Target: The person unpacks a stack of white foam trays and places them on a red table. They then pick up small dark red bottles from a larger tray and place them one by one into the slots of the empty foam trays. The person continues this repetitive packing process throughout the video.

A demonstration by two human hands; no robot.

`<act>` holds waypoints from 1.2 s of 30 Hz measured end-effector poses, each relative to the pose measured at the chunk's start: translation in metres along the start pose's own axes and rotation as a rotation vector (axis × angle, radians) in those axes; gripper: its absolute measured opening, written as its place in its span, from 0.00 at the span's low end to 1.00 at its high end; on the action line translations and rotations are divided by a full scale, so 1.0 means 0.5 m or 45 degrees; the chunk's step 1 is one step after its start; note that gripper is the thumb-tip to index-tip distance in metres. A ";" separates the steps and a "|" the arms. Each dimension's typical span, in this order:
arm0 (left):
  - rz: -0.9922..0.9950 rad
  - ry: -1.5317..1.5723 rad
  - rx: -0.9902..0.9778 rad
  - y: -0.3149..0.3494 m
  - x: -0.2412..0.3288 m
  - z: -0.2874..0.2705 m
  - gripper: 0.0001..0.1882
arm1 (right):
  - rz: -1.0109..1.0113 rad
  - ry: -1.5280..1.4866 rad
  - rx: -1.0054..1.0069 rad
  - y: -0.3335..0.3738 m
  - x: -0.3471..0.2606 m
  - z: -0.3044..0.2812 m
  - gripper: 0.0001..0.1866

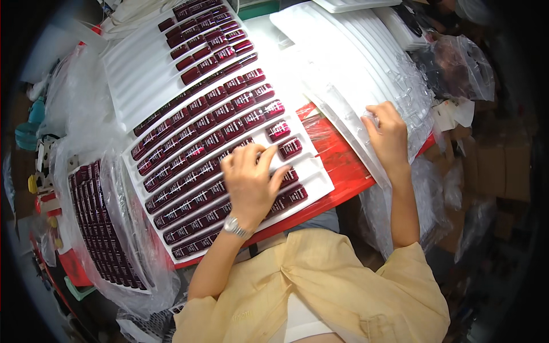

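A white ribbed tray (317,186) holds rows of small glossy dark red pieces (214,140) with white print. My left hand (251,180) is over its near right part, thumb spread from bent fingers. Its fingertips hide some pieces, and I see nothing held in it. Two red pieces (290,147) sit just beyond its thumb, apart from the longer rows. To the right, my right hand (389,134) curls over the edge of a stack of white trays (343,63). Its thumb and forefinger come close together; whatever is between them is too small to name.
Small clear plastic pieces (409,86) lie along the stack's right side. A red tabletop (340,166) shows between the trays. At the left stands a plastic-wrapped tray of dark red pieces (100,228). Clear bags (457,66) and cardboard boxes (494,168) are at the right.
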State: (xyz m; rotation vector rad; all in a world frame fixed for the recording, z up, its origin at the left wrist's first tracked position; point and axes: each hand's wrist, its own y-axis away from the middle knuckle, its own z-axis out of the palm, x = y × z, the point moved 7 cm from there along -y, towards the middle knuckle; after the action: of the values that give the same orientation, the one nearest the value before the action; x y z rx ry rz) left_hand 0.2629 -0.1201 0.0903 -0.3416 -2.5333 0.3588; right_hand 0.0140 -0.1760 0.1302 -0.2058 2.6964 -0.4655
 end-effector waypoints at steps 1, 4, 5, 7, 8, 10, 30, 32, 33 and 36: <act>-0.025 -0.062 -0.029 0.017 -0.015 -0.016 0.19 | 0.106 -0.170 0.003 0.001 -0.001 -0.002 0.10; -0.023 -0.100 -0.032 0.053 -0.056 -0.016 0.18 | 0.097 -0.997 -0.028 0.009 -0.068 0.022 0.10; 0.010 -0.093 -0.003 0.052 -0.058 -0.019 0.18 | 0.139 -1.306 -0.184 0.020 -0.097 0.051 0.11; -0.024 -0.125 -0.035 0.038 -0.043 -0.026 0.17 | -0.024 -1.379 -0.276 0.039 -0.155 0.078 0.13; -0.052 -0.149 -0.049 0.036 -0.040 -0.030 0.17 | -0.126 -1.407 -0.317 0.040 -0.184 0.083 0.16; -0.088 -0.101 -0.106 0.040 -0.050 -0.018 0.18 | 0.010 -1.616 -0.303 0.043 -0.197 0.098 0.17; 0.050 0.055 -0.013 0.002 -0.027 0.014 0.19 | 0.273 0.592 -0.002 0.001 0.133 -0.048 0.15; 0.001 0.083 0.012 -0.005 -0.035 -0.008 0.20 | 0.194 0.434 0.044 -0.007 0.125 -0.054 0.13; -0.095 0.015 0.038 -0.005 -0.058 -0.014 0.22 | 0.156 0.353 0.067 -0.010 0.119 -0.056 0.13; -0.084 -0.136 0.006 -0.014 -0.102 -0.021 0.20 | 0.044 0.419 0.138 -0.024 0.101 -0.058 0.09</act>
State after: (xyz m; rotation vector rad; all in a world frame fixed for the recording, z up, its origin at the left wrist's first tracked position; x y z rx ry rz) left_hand 0.3091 -0.1408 0.0760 -0.2421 -2.6404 0.3661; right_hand -0.0429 -0.1891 0.1413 -0.0555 2.9758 -0.6859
